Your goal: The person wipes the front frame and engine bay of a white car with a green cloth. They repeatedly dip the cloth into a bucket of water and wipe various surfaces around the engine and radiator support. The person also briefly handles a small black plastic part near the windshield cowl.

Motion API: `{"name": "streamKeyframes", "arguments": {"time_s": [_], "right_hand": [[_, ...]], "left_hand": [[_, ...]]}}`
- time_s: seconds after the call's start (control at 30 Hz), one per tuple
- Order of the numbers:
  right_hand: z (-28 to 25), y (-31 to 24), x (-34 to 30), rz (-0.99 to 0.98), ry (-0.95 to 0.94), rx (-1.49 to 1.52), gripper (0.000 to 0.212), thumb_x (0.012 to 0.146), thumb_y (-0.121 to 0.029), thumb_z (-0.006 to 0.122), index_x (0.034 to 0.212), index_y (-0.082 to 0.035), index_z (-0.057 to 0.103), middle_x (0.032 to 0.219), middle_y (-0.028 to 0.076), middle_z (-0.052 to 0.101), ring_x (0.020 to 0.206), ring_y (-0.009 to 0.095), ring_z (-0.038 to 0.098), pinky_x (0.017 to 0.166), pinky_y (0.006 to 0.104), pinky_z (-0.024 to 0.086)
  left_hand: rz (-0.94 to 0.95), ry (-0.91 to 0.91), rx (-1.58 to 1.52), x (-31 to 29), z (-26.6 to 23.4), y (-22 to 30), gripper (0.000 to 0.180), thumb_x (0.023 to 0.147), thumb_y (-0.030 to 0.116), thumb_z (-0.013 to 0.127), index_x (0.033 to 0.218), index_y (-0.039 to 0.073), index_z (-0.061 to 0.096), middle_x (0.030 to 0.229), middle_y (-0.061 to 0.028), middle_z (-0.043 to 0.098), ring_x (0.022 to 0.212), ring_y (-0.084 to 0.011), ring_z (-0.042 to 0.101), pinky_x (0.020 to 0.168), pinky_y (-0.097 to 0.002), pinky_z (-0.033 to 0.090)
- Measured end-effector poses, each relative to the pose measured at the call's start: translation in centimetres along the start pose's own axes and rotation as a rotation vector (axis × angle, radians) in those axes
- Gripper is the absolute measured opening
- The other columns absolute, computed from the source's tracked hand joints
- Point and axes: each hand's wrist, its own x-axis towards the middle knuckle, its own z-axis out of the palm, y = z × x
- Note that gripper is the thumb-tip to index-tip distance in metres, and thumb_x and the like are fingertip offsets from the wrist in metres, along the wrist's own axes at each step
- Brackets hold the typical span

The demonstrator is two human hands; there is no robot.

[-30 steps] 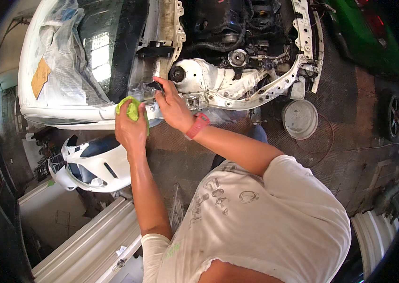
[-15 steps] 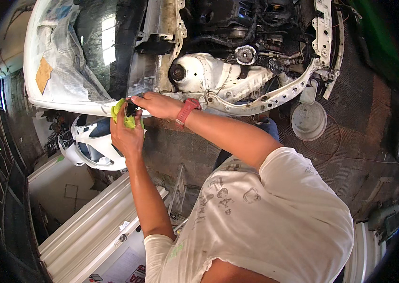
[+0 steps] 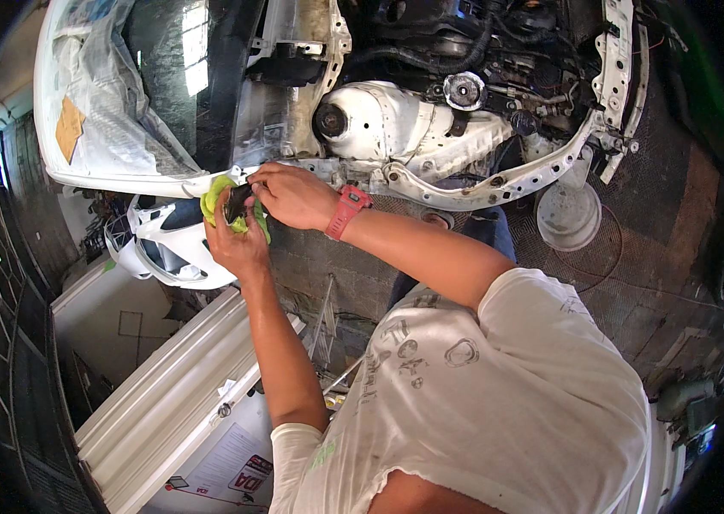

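My left hand [image 3: 240,250] is closed around a crumpled yellow-green cloth [image 3: 222,206]. A small black piece [image 3: 240,200] lies against the cloth, between my two hands; its exact kind is too small to make out. The fingers of my right hand [image 3: 295,197] curl in and pinch the black piece near its upper end. A red watch [image 3: 349,212] is on my right wrist. Both hands are over the near edge of a white car body [image 3: 148,183], beside the base of the windshield [image 3: 169,111].
Ahead on the right is the exposed engine bay [image 3: 430,51], with a white strut tower [image 3: 379,128] and a bare front frame [image 3: 507,184]. A white bumper [image 3: 195,257] sits at left below the car. A round bucket [image 3: 569,214] and ribbed white panels [image 3: 165,385] stand nearby.
The view has shifted slightly. My right fingers have drawn in on the black piece, which is turned and shows more above the cloth. Both hands stay together.
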Motion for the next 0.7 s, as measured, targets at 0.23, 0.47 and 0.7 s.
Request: {"name": "streamKeyframes", "arguments": {"time_s": [0.23, 0.47, 0.7], "right_hand": [[-1.6, -3.3, 1.8, 0.038, -0.168, -0.015, 0.043, 0.104, -0.028, 0.051, 0.093, 0.006, 0.073, 0.11, 0.026, 0.072, 0.109, 0.043, 0.069, 0.1, 0.0527, 0.052], [-3.6, -3.2, 2.5, -0.115, -0.222, 0.081, 0.042, 0.105, -0.027, 0.049, 0.097, 0.007, 0.072, 0.105, 0.03, 0.071, 0.101, 0.048, 0.069, 0.094, 0.054, 0.052], [-3.4, -1.4, 2.9, -0.105, -0.155, -0.013, 0.044, 0.103, -0.029, 0.051, 0.092, 0.008, 0.071, 0.098, 0.029, 0.072, 0.098, 0.047, 0.07, 0.094, 0.0556, 0.053]], "left_hand": [[0.044, -0.038, -0.057, 0.7, 0.1, -1.5, 0.041, 0.084, 0.012, 0.089, 0.123, 0.01, 0.077, 0.124, -0.0172, 0.075, 0.112, -0.0401, 0.073, 0.095, -0.0447, 0.058], [0.056, -0.134, -0.075, 1.6, -0.5, -2.2, 0.047, 0.081, 0.004, 0.088, 0.126, 0.006, 0.076, 0.128, -0.0189, 0.075, 0.118, -0.0398, 0.073, 0.102, -0.0456, 0.057], [0.061, -0.164, -0.003, 1.9, -0.5, -2.1, 0.048, 0.077, 0.007, 0.092, 0.123, 0.009, 0.076, 0.124, -0.0183, 0.076, 0.115, -0.0407, 0.073, 0.098, -0.0461, 0.058]]}}
